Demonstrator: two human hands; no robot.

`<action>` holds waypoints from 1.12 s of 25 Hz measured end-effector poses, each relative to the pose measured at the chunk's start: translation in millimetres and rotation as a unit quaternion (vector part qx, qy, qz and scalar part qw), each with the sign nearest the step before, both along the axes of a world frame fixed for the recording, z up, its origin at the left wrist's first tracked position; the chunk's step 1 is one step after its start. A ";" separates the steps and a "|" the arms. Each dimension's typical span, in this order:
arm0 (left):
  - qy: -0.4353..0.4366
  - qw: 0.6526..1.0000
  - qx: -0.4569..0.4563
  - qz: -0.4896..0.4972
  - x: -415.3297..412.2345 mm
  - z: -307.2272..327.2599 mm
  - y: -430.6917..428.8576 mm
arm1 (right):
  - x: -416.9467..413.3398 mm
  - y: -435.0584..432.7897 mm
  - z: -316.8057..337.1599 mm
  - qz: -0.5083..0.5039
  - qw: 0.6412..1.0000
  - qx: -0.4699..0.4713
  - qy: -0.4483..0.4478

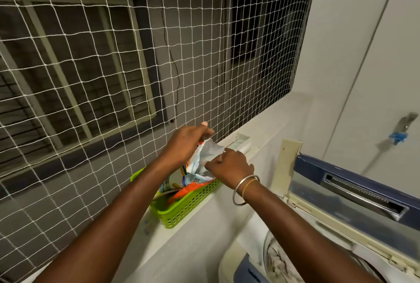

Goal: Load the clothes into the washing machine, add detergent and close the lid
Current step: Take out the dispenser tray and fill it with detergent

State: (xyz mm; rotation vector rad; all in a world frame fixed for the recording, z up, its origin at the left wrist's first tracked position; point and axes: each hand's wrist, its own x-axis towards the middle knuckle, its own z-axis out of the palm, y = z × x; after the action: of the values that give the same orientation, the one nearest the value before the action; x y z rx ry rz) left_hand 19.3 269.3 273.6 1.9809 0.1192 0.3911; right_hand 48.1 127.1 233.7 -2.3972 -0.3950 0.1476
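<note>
A white and orange detergent packet (205, 157) stands in a green plastic basket (188, 205) on the ledge. My left hand (186, 144) pinches the packet's top edge, and my right hand (229, 165), with bangles on the wrist, grips the packet's right side. Below at the right, the top-loading washing machine (302, 246) has its dark blue lid (354, 180) raised. Grey and white clothes (279, 260) lie in the drum.
A white mesh net (136, 55) covers the opening behind the ledge (186, 232). A small white box (242, 143) sits farther along the ledge. A tap with a blue fitting (402, 130) juts from the right wall.
</note>
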 end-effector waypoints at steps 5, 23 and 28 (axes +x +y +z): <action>0.016 0.999 0.008 0.048 17.6 17.1 -10.9 | 15.3 -19.9 22.5 -0.015 0.975 0.215 0.048; 0.071 0.947 -0.242 0.200 125.0 -16.3 -155.6 | 125.9 -88.9 17.7 -0.168 0.873 0.404 0.215; 0.114 0.932 -0.218 0.266 139.6 -62.9 -149.3 | 171.0 -67.2 -24.4 -0.172 0.926 0.299 0.154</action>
State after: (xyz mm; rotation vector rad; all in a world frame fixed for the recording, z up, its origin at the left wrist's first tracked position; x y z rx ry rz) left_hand 158.9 120.0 210.7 1.5213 0.8324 0.4325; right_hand 219.1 59.9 209.4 -1.7612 0.1236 0.2048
